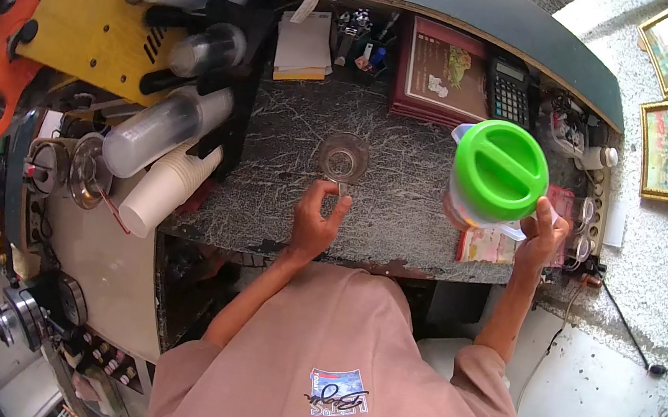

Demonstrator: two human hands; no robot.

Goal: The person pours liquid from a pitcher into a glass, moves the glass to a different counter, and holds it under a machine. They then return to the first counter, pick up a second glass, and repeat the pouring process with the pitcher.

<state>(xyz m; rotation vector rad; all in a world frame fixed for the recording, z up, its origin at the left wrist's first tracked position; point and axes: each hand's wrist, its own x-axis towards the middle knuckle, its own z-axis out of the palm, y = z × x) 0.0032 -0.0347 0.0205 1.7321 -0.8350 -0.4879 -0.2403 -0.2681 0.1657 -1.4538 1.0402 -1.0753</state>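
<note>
A clear glass cup (345,147) stands on the dark, scratched tabletop, seen from above. My left hand (315,225) is closed at its near side, thumb and finger pinching the small handle. To the right, my right hand (542,236) is wrapped round the handle of a plastic pitcher (501,170) with a bright green lid. The pitcher's body is mostly hidden beneath the lid, and its spout side points up and left. Some of my right fingers are hidden behind the handle.
Stacked plastic cups (165,131) and paper cups (172,187) lie in a holder at left. Along the back are papers (303,42), dark red books (449,72) and a calculator (509,91). A power strip (598,193) runs along the right edge, near a pink packet (485,247).
</note>
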